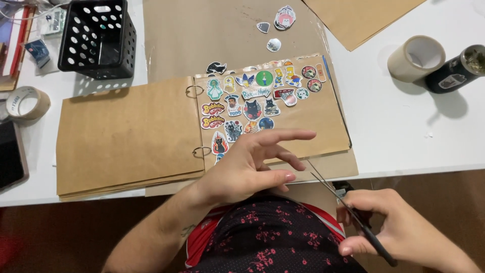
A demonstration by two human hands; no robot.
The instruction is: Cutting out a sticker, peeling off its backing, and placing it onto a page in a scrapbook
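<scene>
- Far left on the white worktop [404, 131] lie a dark phone [10, 154] and a tape roll [26, 103]; a black perforated crate [98, 38] stands behind them.
- The ring-bound kraft album [126, 136] lies open, its right page covered in stickers [252, 101]; loose stickers [284, 17] rest farther off.
- The left hand [252, 167] hovers over the album's near edge, fingers spread and released, holding nothing visible.
- The right hand [399, 230], near right, is clenched around scissors [348, 210], blades slightly parted and pointing at the left fingers.
- Judged step: trimming between placements; the next move calls for care with blades near fingertips.
- Far right: two tape rolls [417, 58].
</scene>
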